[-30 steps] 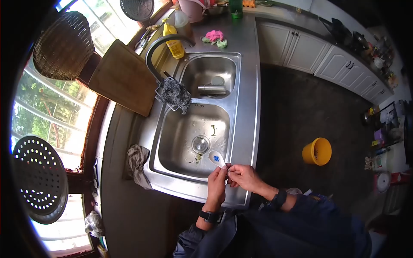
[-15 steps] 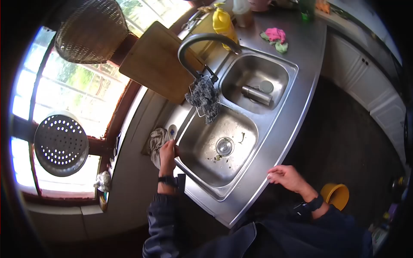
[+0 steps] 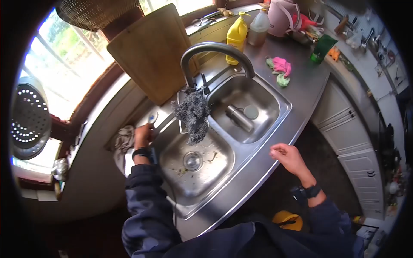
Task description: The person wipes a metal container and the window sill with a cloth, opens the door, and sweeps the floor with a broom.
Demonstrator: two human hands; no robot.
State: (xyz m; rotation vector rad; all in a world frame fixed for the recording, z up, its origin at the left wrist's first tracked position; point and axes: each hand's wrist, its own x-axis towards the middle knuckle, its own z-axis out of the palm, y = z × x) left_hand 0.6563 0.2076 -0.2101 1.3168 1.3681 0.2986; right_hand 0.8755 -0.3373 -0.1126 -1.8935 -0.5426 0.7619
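In a kitchen lit by a bright window (image 3: 77,43), stood at a steel tabletop (image 3: 305,79) with two sink basins let into it. Reached to the back corner of the nearer basin (image 3: 211,174) with the left hand (image 3: 143,135), grip closed round a white spoon (image 3: 153,117) with blue showing in its bowl. Held it by the handle, probably to leave the bowl clear of the fingers, just outside the basin rim and near a crumpled brownish cloth (image 3: 124,139). Could not make out the handle, hidden beneath the fingers. Held the right hand (image 3: 289,157) by the tabletop's front edge, well apart from the spoon, with grip slack and half open and nothing seen in it. Faced a shaggy grey scrubber (image 3: 192,112) perched by the tap (image 3: 215,47) and overhanging the nearer basin, likely to drip inside; a wooden board (image 3: 148,53) leaned upright by the window, perhaps to dry; and a steel cylinder (image 3: 238,118) laid in the farther basin (image 3: 269,107), maybe to stop any rolling away
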